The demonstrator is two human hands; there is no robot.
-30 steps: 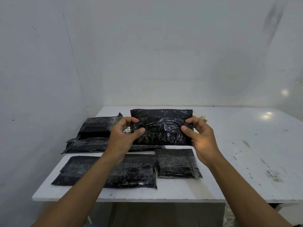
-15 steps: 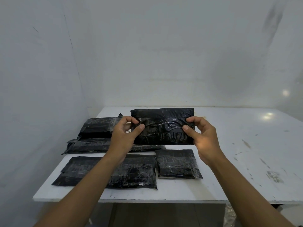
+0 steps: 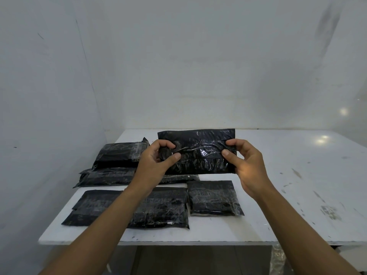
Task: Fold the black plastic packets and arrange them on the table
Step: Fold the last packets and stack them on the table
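Note:
I hold a black plastic packet [image 3: 200,150] upright in the air over the white table [image 3: 288,175]. My left hand [image 3: 156,161] pinches its left end, thumb in front and fingers curled behind, and that end is crumpled. My right hand [image 3: 245,163] pinches the right end the same way. Below, near the front edge, a small folded packet [image 3: 214,197] lies flat. A wider flat packet [image 3: 158,209] lies to its left, partly under my left forearm.
More black packets lie at the table's left: a stack [image 3: 117,153] at the back and a long one [image 3: 107,175] in front of it. White walls close in on the left and behind. The table's right half [image 3: 307,205] shows scuffed white surface.
The held packet rose slightly. My left fingers curled further round its left end and crumpled it. My right hand kept its grip.

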